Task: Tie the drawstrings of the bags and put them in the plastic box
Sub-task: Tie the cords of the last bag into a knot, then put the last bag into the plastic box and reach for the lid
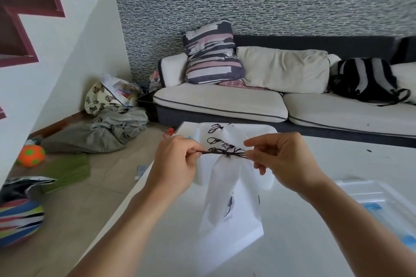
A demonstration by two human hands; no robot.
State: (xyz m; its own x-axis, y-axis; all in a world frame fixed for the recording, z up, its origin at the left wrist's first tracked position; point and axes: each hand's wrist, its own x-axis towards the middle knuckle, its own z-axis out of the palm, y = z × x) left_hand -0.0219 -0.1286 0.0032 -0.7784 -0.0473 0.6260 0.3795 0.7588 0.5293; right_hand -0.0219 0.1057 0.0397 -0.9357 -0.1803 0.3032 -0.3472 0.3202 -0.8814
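Observation:
A white drawstring bag with a dark printed mark hangs above the white table, its neck gathered by dark drawstrings. My left hand pinches the left ends of the strings, and my right hand pinches the right ends. The strings are stretched level between the hands, with a knot in the middle. Behind the bag stands a white plastic box holding other white bags whose dark strings lie in loops.
A clear plastic lid with blue clips lies on the white table at the right. A sofa with cushions and a backpack stands behind. On the floor to the left lie clothes, balls and bags.

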